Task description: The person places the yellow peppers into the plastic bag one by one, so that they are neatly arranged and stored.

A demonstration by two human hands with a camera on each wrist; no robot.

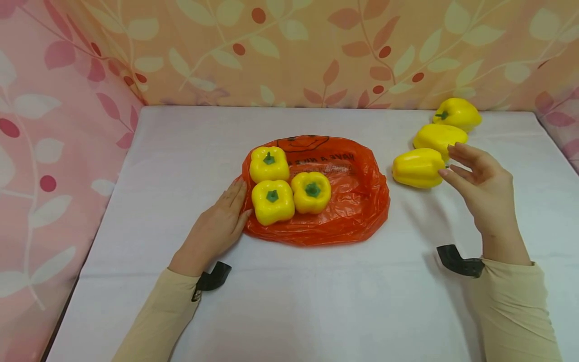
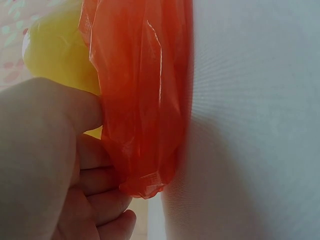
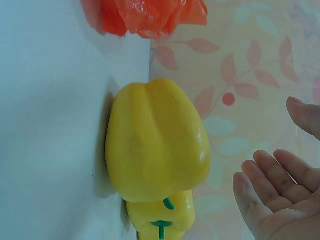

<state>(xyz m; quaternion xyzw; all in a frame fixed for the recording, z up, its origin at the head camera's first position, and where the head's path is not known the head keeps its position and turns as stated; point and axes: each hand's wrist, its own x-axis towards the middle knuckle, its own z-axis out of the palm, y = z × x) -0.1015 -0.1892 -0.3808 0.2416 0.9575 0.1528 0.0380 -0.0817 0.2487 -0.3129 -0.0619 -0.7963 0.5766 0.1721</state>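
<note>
An orange-red plastic bag lies spread on the table with three yellow bell peppers standing stem up on its left part: one at the back, one in front, and one to their right. My left hand rests its extended fingers along the bag's left edge, beside the peppers; the left wrist view shows the fingers against the plastic. At the right, my right hand hovers with fingers apart and holds nothing. Nearest to it is a yellow bell pepper lying on its side.
Behind that pepper, two more yellow bell peppers lie on their sides, one in the middle and one at the table's back edge. A white cloth covers the table. Leaf-patterned curtains hang behind and at the sides.
</note>
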